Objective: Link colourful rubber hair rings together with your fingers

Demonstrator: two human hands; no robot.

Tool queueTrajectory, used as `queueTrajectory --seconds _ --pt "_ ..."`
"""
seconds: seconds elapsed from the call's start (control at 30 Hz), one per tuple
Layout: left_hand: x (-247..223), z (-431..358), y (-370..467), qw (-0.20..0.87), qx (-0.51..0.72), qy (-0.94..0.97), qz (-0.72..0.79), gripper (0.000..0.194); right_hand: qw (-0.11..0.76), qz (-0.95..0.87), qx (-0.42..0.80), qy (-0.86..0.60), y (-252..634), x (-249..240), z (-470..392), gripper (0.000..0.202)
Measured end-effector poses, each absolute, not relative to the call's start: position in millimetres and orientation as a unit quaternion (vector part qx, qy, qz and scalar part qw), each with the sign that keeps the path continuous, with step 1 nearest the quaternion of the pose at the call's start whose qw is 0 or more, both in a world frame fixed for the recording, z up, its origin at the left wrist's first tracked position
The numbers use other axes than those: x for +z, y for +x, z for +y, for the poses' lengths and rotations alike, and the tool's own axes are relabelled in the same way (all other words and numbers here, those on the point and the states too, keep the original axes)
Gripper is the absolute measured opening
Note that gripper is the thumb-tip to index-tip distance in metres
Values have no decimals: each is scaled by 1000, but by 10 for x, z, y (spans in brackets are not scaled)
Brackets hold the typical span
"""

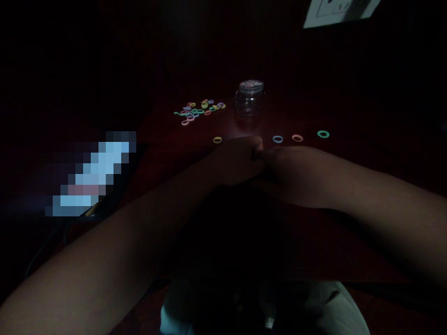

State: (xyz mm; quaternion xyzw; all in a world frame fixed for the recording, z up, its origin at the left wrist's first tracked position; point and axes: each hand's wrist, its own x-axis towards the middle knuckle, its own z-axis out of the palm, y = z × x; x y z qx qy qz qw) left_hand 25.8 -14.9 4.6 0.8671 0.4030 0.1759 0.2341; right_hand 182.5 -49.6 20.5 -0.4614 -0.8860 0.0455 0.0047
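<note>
My left hand (240, 160) and my right hand (296, 174) meet over the middle of the dark red table, knuckles up. Both have curled fingers, and the fingertips are hidden in shadow; whatever lies between them cannot be made out. Just beyond my left hand lies a yellow hair tie (217, 143). Past my right hand, a blue hair tie (278, 142), an orange hair tie (297, 141) and a green hair tie (323, 137) lie in a loose row. Farther back is a pile of small coloured hair ties (199, 111), left of a clear lidded jar (248, 102).
The room is very dark. At the left, a bright pixelated screen (101, 167) stands by a cable (42, 253). A white wall socket (340, 11) is at the upper right. The table's near edge (244, 280) runs above my lap.
</note>
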Motion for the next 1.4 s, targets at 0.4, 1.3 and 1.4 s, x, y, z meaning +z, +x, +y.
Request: queueTrajectory --seconds 0.4,1.3,1.4 --pt "49 -151 261 232 173 868 403 15 3 -886 40 -463 1832 205 -513 48" --pt "48 -149 267 217 162 871 410 15 -3 -884 40 -465 1833 204 -519 49" --pt "37 -147 263 218 167 872 405 15 -2 -885 41 -464 1831 202 -514 50"
